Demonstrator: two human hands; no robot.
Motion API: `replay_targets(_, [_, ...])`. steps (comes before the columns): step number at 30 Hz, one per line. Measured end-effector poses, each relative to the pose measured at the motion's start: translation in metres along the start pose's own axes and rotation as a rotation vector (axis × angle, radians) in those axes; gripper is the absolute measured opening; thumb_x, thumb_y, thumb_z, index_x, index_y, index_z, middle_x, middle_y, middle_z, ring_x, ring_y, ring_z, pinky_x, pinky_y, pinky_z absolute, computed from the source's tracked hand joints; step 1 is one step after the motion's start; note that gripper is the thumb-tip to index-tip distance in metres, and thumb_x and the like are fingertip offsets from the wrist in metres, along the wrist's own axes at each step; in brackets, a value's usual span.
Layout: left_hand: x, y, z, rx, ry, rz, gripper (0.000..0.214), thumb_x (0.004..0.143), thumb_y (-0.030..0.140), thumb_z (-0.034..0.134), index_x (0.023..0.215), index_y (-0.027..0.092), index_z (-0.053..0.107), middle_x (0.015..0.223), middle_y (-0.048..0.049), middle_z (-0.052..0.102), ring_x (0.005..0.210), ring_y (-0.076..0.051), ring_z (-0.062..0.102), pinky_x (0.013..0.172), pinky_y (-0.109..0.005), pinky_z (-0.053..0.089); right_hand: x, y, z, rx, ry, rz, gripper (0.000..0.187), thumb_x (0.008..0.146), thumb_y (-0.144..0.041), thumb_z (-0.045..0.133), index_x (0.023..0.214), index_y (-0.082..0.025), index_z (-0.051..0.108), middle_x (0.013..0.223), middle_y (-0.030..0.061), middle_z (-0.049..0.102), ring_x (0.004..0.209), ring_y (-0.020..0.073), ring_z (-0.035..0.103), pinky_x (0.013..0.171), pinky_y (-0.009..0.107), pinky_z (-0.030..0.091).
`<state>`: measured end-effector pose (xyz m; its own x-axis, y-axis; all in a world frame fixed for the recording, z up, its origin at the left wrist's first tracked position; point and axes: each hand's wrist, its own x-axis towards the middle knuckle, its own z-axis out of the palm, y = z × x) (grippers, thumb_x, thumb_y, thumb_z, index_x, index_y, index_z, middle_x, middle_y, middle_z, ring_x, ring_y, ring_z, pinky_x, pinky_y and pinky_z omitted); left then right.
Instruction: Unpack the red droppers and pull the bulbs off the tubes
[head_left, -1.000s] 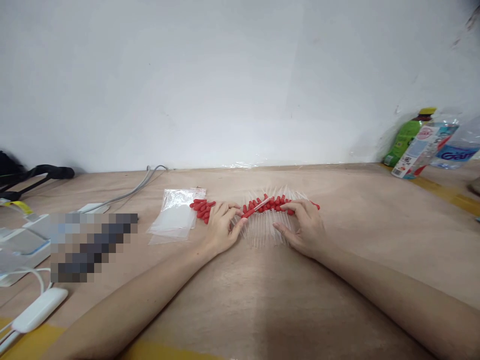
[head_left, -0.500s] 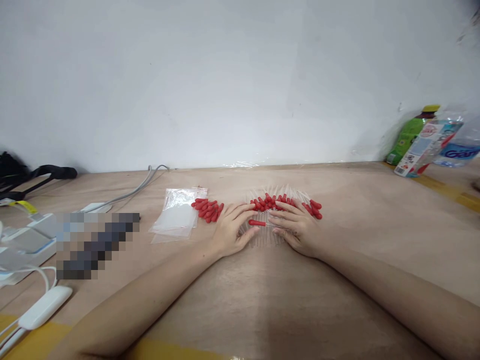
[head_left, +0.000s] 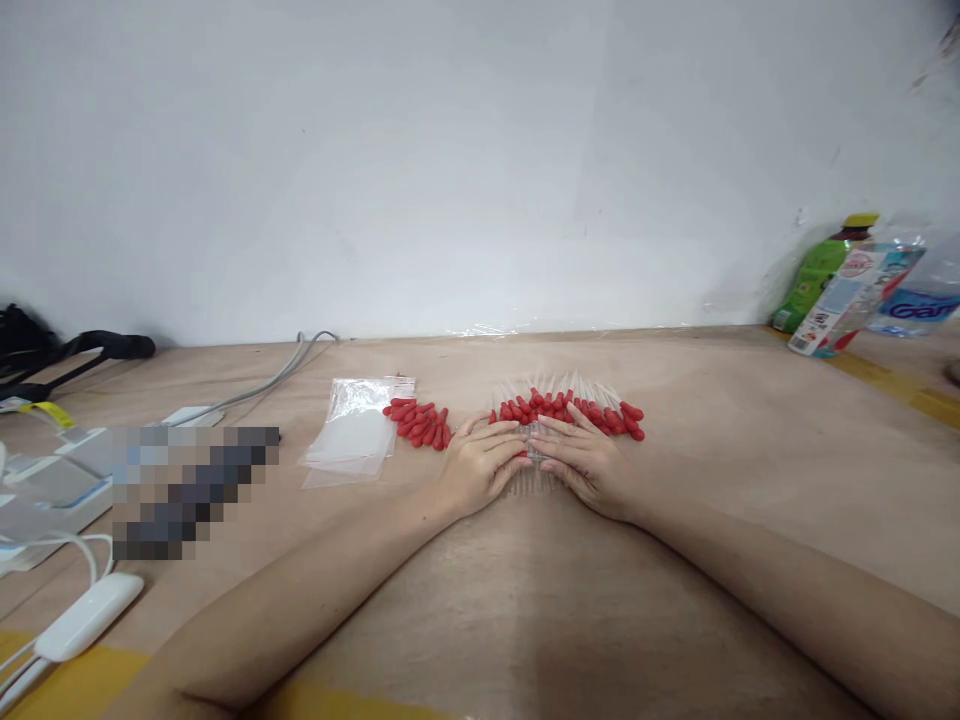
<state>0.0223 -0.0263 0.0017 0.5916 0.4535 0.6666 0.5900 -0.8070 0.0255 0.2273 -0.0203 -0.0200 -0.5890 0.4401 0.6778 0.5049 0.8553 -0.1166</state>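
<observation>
The person's left hand (head_left: 480, 465) and right hand (head_left: 600, 460) come together low in the middle of the view, fingertips nearly meeting; whether they touch cannot be told. With that meeting place as the clock's centre and 12 o'clock toward the wall (head_left: 450, 170), the dropper (head_left: 523, 455) lies at the centre, between the hands. The left hand's thumb and fingers close around its red end, mostly hidden, while the right hand's fingers close on its clear part.

Beneath the hands, clear tubes (head_left: 529, 484) lie side by side on the table (head_left: 465, 600), their ends showing toward 6. From 11 round to about 2 o'clock runs a row of capped droppers (head_left: 551, 402), red ends toward the hands and pale tips toward the wall. Loose red bulbs (head_left: 420, 425) lie heaped just beside the left hand, between 9 and 10. Beyond them, near 9, flat clear bags (head_left: 349, 435) overlap.

Farther out, a power strip (head_left: 60, 500) sits near 9, a white adapter (head_left: 90, 615) near 8 and a grey cable (head_left: 262, 385) toward 10. Well apart, near 2, stands a green bottle (head_left: 814, 275).
</observation>
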Motion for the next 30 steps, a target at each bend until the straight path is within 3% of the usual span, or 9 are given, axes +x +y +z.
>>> replay_targets(10, [0.0002, 0.0053, -0.0068, 0.060, -0.068, 0.093, 0.018, 0.087, 0.024, 0.045, 0.089, 0.019, 0.061, 0.103, -0.0016, 0.067, 0.113, -0.019, 0.051, 0.109, -0.044, 0.012, -0.0009, -0.0014, -0.0016, 0.047, 0.091, -0.183, 0.020, 0.083, -0.012, 0.048, 0.100, -0.016, 0.059, 0.102, 0.0079, 0.066, 0.112, 0.0172, 0.051, 0.107, 0.045, 0.027])
replay_targets(20, [-0.0014, 0.0047, -0.0078, 0.051, -0.084, 0.107, 0.018, 0.087, 0.024, 0.045, 0.088, 0.018, 0.062, 0.104, -0.0026, 0.067, 0.114, -0.019, 0.051, 0.110, -0.045, 0.009, -0.0055, 0.0032, -0.0016, 0.003, 0.130, -0.262, 0.028, 0.081, -0.010, 0.050, 0.108, -0.017, 0.055, 0.100, 0.0071, 0.066, 0.109, 0.0184, 0.054, 0.093, 0.038, 0.044])
replay_targets(26, [-0.0017, 0.0043, -0.0080, 0.028, -0.080, 0.111, 0.018, 0.087, 0.023, 0.045, 0.087, 0.018, 0.062, 0.102, -0.0033, 0.067, 0.112, -0.018, 0.053, 0.111, -0.044, 0.008, -0.0084, 0.0022, -0.0037, 0.034, 0.133, -0.238, 0.037, 0.082, -0.009, 0.048, 0.117, -0.020, 0.050, 0.097, 0.0060, 0.067, 0.092, 0.0148, 0.061, 0.087, 0.035, 0.047])
replay_targets(30, [-0.0023, 0.0036, -0.0073, 0.031, -0.062, 0.145, 0.018, 0.087, 0.023, 0.045, 0.087, 0.017, 0.061, 0.102, -0.0035, 0.067, 0.110, -0.017, 0.054, 0.111, -0.043, 0.010, -0.0099, 0.0020, -0.0069, 0.047, 0.130, -0.248, 0.043, 0.081, -0.006, 0.048, 0.122, -0.021, 0.047, 0.103, 0.0079, 0.065, 0.096, 0.0152, 0.060, 0.088, 0.037, 0.046])
